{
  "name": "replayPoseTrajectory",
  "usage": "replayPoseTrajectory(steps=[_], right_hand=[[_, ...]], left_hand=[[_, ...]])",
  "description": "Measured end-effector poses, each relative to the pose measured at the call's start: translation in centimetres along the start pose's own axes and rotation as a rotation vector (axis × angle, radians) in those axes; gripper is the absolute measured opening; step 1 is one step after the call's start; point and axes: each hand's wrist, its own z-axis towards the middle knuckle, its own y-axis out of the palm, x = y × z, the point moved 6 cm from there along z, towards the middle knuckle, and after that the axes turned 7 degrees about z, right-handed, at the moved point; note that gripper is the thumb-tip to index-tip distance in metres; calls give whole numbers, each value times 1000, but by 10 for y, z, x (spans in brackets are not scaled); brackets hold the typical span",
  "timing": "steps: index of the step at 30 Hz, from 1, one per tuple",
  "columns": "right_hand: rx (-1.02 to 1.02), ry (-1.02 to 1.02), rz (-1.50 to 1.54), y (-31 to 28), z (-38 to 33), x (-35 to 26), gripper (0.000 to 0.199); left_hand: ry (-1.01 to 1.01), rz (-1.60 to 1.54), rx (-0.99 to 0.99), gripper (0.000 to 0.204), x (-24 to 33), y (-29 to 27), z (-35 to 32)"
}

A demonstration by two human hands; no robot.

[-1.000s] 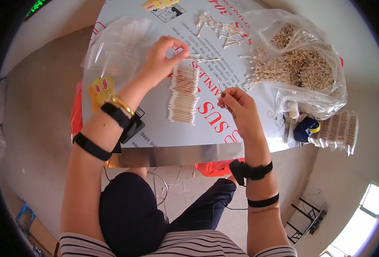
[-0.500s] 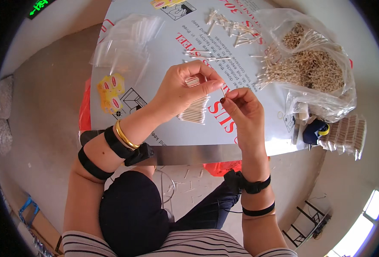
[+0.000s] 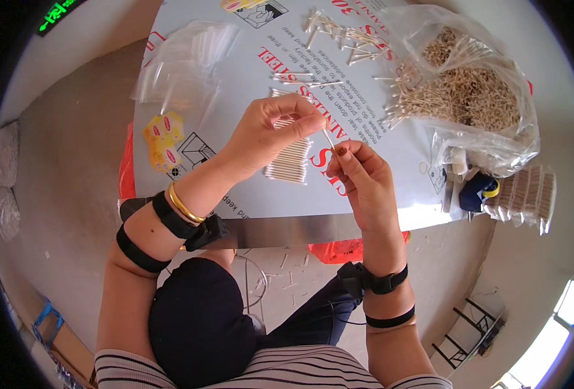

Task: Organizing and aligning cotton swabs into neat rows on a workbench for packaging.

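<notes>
Both my hands meet above the table [image 3: 248, 194], holding one thin cotton swab [image 3: 329, 138] at a slant between them. My left hand [image 3: 267, 133] pinches its upper end, and my right hand [image 3: 365, 176] has the lower end between thumb and fingers. Under my left hand lies a neat row of cotton swabs [image 3: 286, 163], side by side and partly covered by the hand. A few loose swabs [image 3: 293, 79] rest just beyond it. Farther off is a scattered group of swabs [image 3: 348, 39].
At the right, a clear plastic bag [image 3: 442, 139] spills a heap of swabs [image 3: 481, 97]. Flat clear bags [image 3: 183, 71] and yellow cards [image 3: 164, 139] lie at the left. A dark blue object with a yellow ring [image 3: 476, 192] and a wrapped bundle [image 3: 524, 194] sit by the right edge.
My right hand has shifted slightly down and left, and my left hand slightly left. More of the swab's shaft shows between them. The whole view has moved a little.
</notes>
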Motion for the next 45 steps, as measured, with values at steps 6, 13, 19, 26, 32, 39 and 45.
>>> replayPoseTrajectory(steps=[6,13,19,26,32,39,45], right_hand=[[-246,366,-788,-48,-66,44,17],[-63,513,-1524,-186,-149,31,22],[177,266,-1561,-134,-99,-28,23],[-33,-493,-1240,-57,95,-23,17],[-27,-447,-1304,-47,173,-21,19],[-116,-411,-1278,-43,166,-6,13],[-134,-463,-1222,-12,166,6,13]], left_hand=[[170,723,161,23,4,-38,14],[221,1103,318,26,-16,-67,26],[323,1154,335,25,-27,-74,36],[74,1004,262,9,-44,-83,68],[219,1180,237,9,-39,-81,68],[240,1256,294,8,-41,-87,68],[201,1208,338,10,-41,-77,76]])
